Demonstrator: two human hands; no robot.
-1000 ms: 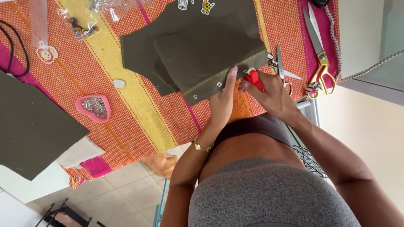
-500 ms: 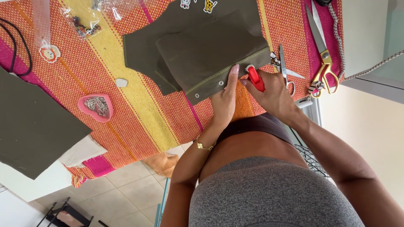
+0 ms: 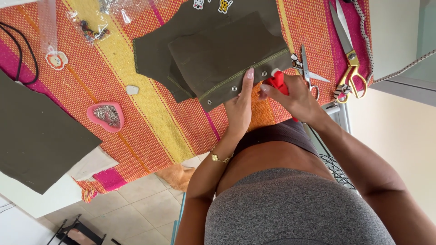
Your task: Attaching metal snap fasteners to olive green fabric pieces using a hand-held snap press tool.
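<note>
Left hand [image 3: 240, 109] lies flat with fingers pressed together on the near edge of the olive fabric piece [image 3: 227, 54], fingertips right by the row of metal snaps [image 3: 264, 73] along the green-stitched hem. Right hand [image 3: 297, 97] is wrapped around a red tool [image 3: 278, 81], its tip sitting at the hem's corner snap; can't tell how the tool's jaws stand since the hand hides most of it.

The fabric sits on a striped orange, yellow and pink cloth [image 3: 150, 122] over the counter, on top of a second olive piece. Tight on the right: small silver scissors [image 3: 305, 68] just beside the right hand, gold-handled shears [image 3: 347, 50] a bit further out by the counter edge. More room to the left, where the pink heart-shaped pin dish [image 3: 106, 115] is well apart, and a big dark fabric sheet [image 3: 38, 136] hangs off the near-left edge.
</note>
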